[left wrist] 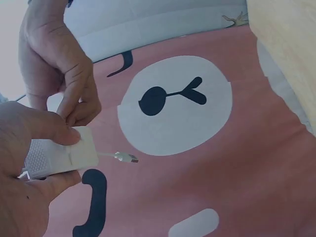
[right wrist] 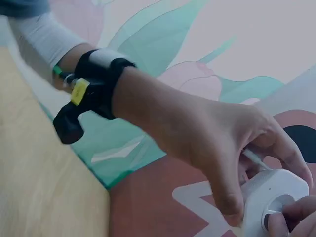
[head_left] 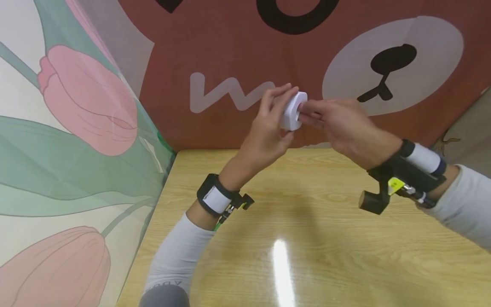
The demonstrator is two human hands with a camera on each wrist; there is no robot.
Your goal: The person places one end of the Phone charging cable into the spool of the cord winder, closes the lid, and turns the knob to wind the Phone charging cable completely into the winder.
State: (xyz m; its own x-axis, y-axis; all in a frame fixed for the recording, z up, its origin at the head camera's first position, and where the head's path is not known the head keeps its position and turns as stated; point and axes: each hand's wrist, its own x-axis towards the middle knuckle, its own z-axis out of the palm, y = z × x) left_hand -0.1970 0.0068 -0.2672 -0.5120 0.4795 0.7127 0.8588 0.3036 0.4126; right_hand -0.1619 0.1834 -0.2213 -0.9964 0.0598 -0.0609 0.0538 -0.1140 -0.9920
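My left hand [head_left: 266, 123] holds a small white plastic box [head_left: 292, 117] above the far part of the table, thumb on one side and fingers on the other. One face of the box [right wrist: 289, 180] has a round recess, seen in the right wrist view. My right hand [head_left: 347, 128] has its thumb and fingertips at that recess, pinching there; the fingers hide the part they grip. From the box a thin white cable with a USB plug [left wrist: 127, 157] sticks out, shown in the left wrist view.
Below the hands lies the wooden table [head_left: 326, 238], with a bright light reflection. A bear-print cloth [head_left: 230, 51] hangs behind its far edge, and a tulip-print cloth [head_left: 88, 102] on the left. Both wrists wear black straps carrying cameras.
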